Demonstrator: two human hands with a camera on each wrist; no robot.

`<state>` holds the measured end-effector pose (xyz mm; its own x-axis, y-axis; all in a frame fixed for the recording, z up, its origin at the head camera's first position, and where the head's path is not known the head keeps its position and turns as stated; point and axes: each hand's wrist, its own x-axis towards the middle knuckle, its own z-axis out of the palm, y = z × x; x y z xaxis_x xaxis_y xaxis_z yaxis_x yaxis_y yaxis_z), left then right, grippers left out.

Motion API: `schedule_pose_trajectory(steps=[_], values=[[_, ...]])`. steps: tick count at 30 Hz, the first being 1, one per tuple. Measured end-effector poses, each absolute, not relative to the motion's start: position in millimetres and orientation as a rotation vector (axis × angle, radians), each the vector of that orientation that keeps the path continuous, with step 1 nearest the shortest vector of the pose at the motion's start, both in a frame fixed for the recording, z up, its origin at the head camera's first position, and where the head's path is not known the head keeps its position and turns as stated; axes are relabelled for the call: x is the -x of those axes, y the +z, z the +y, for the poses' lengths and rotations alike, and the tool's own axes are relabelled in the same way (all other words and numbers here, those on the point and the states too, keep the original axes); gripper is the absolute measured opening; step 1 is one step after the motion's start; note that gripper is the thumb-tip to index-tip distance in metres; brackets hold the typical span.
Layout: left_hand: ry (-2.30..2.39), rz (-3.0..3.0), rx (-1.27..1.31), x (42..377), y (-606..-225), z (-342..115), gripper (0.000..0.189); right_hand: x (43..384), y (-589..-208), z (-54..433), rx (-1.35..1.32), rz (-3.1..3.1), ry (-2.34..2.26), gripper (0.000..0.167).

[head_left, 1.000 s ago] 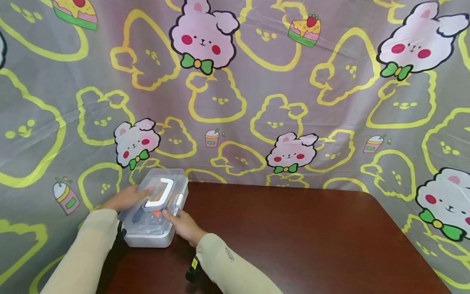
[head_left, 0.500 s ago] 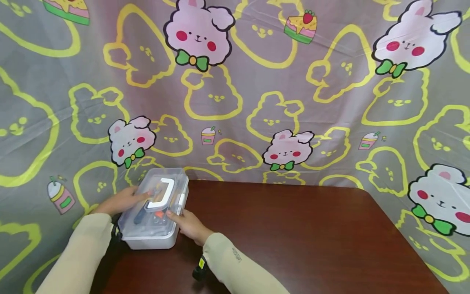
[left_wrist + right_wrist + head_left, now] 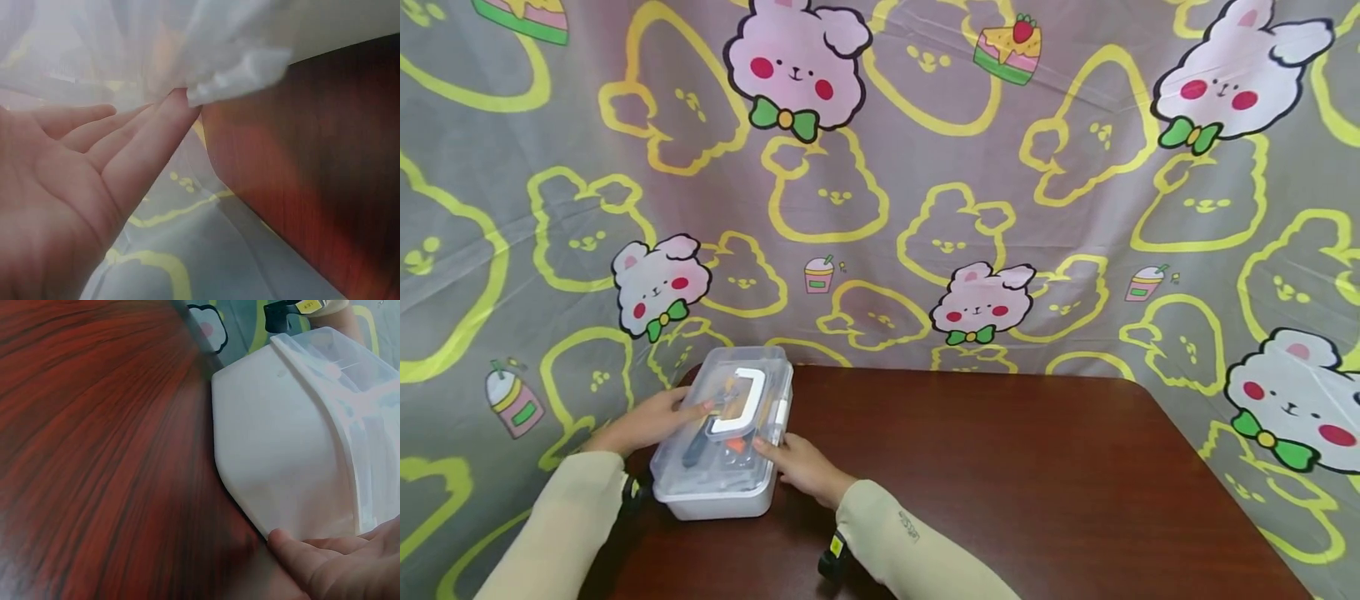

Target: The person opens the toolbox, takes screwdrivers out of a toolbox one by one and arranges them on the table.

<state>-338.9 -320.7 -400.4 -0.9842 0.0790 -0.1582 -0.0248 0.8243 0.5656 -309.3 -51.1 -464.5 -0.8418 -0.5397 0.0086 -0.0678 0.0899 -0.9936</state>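
A storage box (image 3: 722, 503) with a white base, a clear lid and a white handle (image 3: 751, 400) rests at the left end of the table. Small items, one of them orange, show through the lid. My left hand (image 3: 643, 422) holds its left side, one digit over the lid; in the left wrist view the other fingers (image 3: 147, 147) stretch along the box's side, tips at a white part. My right hand (image 3: 808, 468) grips the right side, thumb on the lid edge. In the right wrist view its fingertips (image 3: 279, 537) lie low against the white wall.
The dark red-brown table (image 3: 1000, 467) extends to the right of the box. A grey cloth (image 3: 865, 250) printed with rabbits and yellow outlines hangs behind the table and along its left and right sides.
The box has slid a little to the right and towards me on the table, both hands staying on it. The head view has also shifted slightly.
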Motion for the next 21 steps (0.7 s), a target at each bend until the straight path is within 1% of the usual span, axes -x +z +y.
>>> schedule_pose_trajectory(steps=[8, 15, 21], values=[[0.904, 2.839, -0.042, 331.5, -401.1, -308.0, 0.095, 306.0, -467.0, -36.9, 0.597, 2.036, -1.787, 0.057], [0.915, 2.836, -0.076, 331.3, -405.1, -296.9, 0.099, 304.3, -468.0, -21.3, 0.586, 2.055, -1.761, 0.060], [0.928, 2.856, -0.116, 329.9, -408.6, -283.7, 0.096, 301.2, -468.1, -5.8, 0.592, 2.063, -1.738, 0.062]])
